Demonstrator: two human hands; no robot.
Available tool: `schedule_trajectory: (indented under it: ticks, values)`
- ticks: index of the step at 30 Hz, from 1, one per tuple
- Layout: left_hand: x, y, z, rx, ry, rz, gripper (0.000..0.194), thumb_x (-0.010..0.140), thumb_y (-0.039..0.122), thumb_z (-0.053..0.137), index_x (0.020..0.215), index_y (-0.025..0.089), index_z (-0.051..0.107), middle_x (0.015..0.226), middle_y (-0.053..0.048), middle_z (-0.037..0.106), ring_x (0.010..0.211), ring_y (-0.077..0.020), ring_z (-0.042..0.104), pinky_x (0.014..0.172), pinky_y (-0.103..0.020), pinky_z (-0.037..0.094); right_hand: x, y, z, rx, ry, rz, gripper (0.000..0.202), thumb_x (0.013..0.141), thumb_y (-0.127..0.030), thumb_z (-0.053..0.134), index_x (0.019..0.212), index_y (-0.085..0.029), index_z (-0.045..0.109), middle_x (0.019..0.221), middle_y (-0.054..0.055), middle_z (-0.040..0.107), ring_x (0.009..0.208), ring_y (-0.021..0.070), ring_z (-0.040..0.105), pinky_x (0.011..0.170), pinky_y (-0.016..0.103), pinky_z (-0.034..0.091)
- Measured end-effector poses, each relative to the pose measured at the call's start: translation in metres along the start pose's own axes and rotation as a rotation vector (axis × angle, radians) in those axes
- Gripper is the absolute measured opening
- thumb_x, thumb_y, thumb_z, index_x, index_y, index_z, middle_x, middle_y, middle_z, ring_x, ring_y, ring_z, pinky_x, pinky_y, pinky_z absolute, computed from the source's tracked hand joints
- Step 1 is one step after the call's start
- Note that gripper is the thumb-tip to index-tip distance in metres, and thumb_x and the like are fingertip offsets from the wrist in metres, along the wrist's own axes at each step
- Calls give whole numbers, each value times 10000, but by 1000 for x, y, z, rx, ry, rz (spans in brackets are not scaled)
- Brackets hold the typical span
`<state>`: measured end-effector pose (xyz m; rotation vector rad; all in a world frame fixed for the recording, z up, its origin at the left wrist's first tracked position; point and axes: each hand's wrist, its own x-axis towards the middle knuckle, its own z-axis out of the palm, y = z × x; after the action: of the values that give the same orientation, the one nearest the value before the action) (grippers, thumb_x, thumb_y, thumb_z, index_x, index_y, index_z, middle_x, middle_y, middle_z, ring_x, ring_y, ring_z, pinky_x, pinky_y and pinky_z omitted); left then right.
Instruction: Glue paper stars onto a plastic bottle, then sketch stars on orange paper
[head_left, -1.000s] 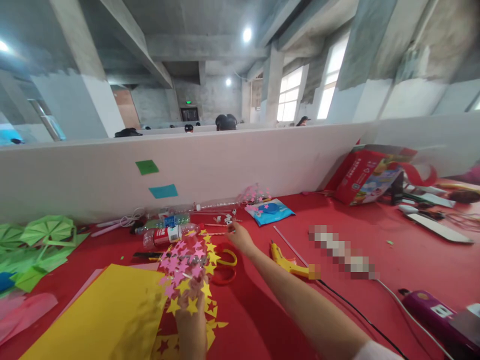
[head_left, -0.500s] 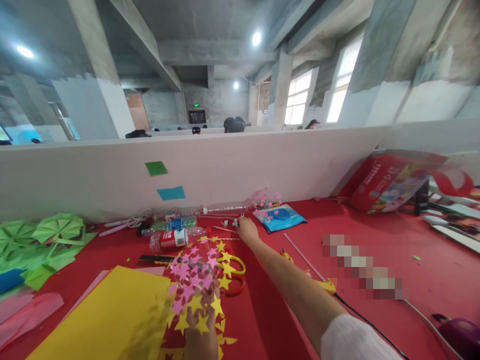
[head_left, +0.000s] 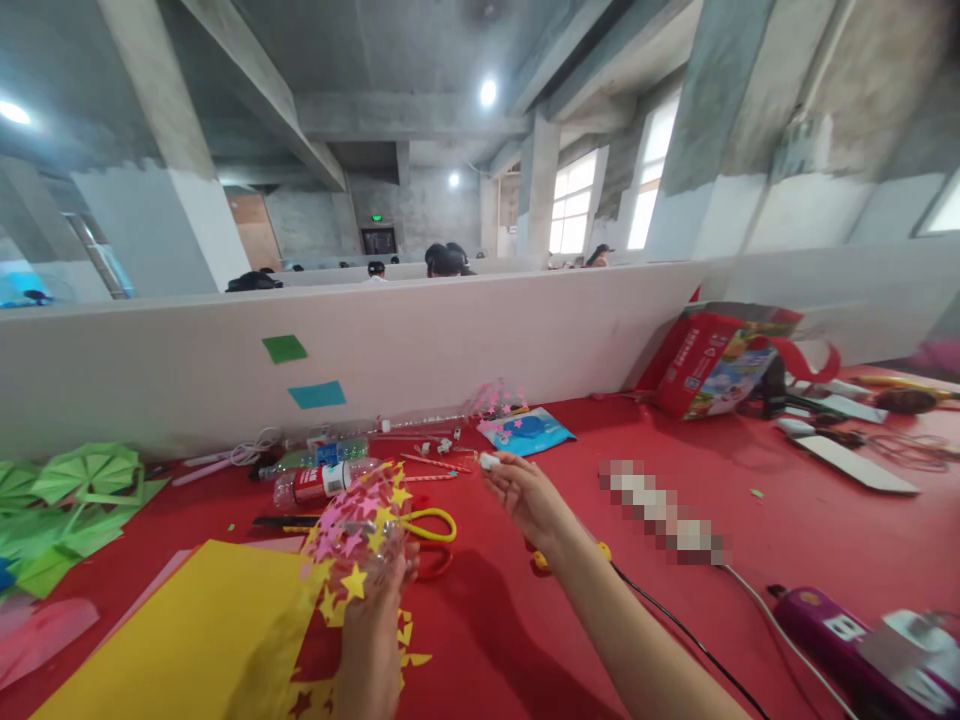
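- From here, in the head view: the left hand (head_left: 384, 595) grips star-covered plastic (head_left: 349, 540), eight o'clock of the right hand (head_left: 531, 500), which pinches a small white piece (head_left: 489, 461).
- Brushing the scissors (head_left: 442, 513) could loosen stars; a dropped forearm could knock the glue gun (head_left: 540, 562).
- Red tabletop (head_left: 630, 430) leaves room toward two o'clock, before the partition (head_left: 480, 340).

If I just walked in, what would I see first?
Probably the star-covered plastic in the left hand, its stars pink and yellow. Then maybe the big yellow sheet left of it on the red table. The right hand pinches a small white piece.
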<state>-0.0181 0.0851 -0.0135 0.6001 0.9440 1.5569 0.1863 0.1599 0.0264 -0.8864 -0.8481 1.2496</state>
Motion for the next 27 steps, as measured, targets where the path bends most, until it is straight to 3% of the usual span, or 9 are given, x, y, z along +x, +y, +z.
schedule_trajectory:
  ticks: [5,8,14,20,27]
  values:
    - [-5,4,48,-126,-94,-41,334,666,359,808,937,187,717,957,-70,747,908,-187,698,796,-271,537,-50,12,10,190,-80,128,414,557,-316,820,912,-167,668,855,69,731,813,201,712,802,326,549]
    - [-6,-2,61,-166,-115,-70,347,705,375,771,984,178,711,1013,-94,734,936,-187,685,791,-274,528,-62,25,12,232,-61,145,396,540,-331,831,862,-170,665,840,70,725,791,209,711,779,334,550]
    - [-7,-16,54,-169,-111,-73,376,695,375,783,1019,201,701,1069,-59,714,849,-140,660,690,-223,492,-63,44,3,131,37,86,354,551,-373,813,812,-182,669,795,33,690,688,162,646,664,288,505]
    - [-10,-21,45,-129,-156,-92,480,625,403,841,1045,217,702,1156,-55,684,856,-145,654,709,-235,490,-63,54,4,-80,65,-32,269,588,-352,758,783,-183,680,659,-23,598,600,130,504,582,250,394]
    - [-7,-26,47,-136,-168,-95,347,594,326,861,878,170,736,926,-43,735,798,-145,660,742,-247,499,-66,57,7,-256,44,-136,191,634,-277,676,801,-187,684,709,-14,620,591,128,473,580,251,364]
